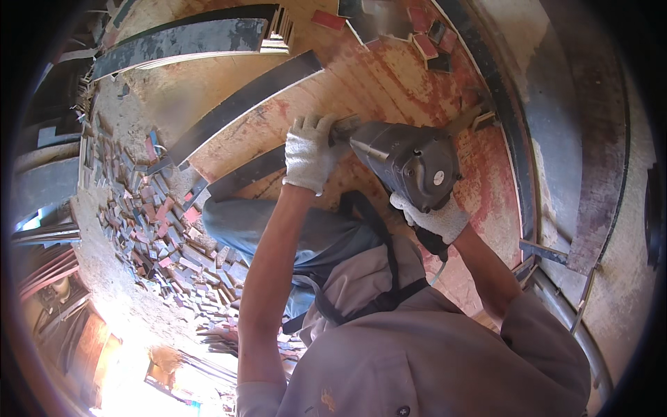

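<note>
My left hand (308, 154), in a whitish knit glove, has its fingers curled at the left end of a bulky black power tool (406, 163). What those fingers grip is hidden; a short greyish-brown piece (345, 127) shows beside them. My right hand (439, 221), gloved alike, is closed around the tool's rear grip, with a thin pale cord or hose below it. The tool has a tapered housing with a round white sticker; its exact kind is unclear. It sits over a reddish, worn wooden board (368, 90). Dark curved strips (250, 104) lie left of it.
Many small wood offcuts (167, 229) are heaped on the floor at left. A stack of curved dark panels (187, 45) stands at the far left. Red and black blocks (429, 45) lie at the back. A curved dark-edged panel (504, 118) rises along the right side.
</note>
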The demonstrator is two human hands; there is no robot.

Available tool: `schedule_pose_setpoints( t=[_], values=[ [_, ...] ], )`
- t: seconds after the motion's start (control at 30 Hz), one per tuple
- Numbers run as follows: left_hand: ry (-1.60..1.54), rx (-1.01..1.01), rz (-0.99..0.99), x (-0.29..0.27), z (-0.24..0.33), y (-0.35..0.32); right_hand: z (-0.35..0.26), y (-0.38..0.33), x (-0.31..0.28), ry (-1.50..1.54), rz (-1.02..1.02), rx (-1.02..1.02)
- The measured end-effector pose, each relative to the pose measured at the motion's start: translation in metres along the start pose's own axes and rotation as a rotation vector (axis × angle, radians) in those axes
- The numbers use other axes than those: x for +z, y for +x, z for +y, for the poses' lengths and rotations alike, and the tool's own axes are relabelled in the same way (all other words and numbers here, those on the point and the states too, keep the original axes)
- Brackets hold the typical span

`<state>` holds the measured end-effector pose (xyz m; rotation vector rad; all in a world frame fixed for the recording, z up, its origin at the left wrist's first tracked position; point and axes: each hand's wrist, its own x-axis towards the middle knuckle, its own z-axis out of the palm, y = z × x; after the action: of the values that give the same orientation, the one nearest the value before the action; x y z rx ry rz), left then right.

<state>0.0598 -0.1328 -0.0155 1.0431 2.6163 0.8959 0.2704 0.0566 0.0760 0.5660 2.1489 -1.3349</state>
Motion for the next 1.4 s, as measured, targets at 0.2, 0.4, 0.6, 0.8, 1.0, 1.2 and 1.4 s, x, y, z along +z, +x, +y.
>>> schedule_pose_setpoints(
  t=[0.2, 0.4, 0.6, 0.8, 1.0, 1.2, 1.4],
  values=[
    [0.037, -0.029, 0.106, -0.008, 0.004, -0.011, 0.011, -0.026, 0.008, -0.139, 0.243, -0.312],
    [0.195, -0.019, -0.159, -0.033, -0.021, -0.012, 0.010, -0.052, -0.009, 0.247, 0.096, 0.351],
    [0.197, 0.145, -0.060, -0.060, 0.003, -0.007, 0.044, -0.076, 0.020, 0.362, 0.373, 0.260],
    [0.361, 0.061, -0.031, -0.180, -0.002, -0.038, 0.084, -0.084, 0.031, 0.335, 0.370, 0.299],
    [0.521, -0.169, 0.065, -0.186, -0.061, -0.040, 0.080, -0.085, 0.030, 0.436, 0.302, 0.387],
    [0.392, -0.180, -0.099, -0.119, -0.088, 0.054, 0.089, -0.086, 0.036, 0.237, 0.358, 0.304],
    [0.360, 0.039, -0.162, -0.096, -0.029, 0.010, 0.054, -0.093, 0.027, 0.375, 0.296, 0.323]
  ],
)
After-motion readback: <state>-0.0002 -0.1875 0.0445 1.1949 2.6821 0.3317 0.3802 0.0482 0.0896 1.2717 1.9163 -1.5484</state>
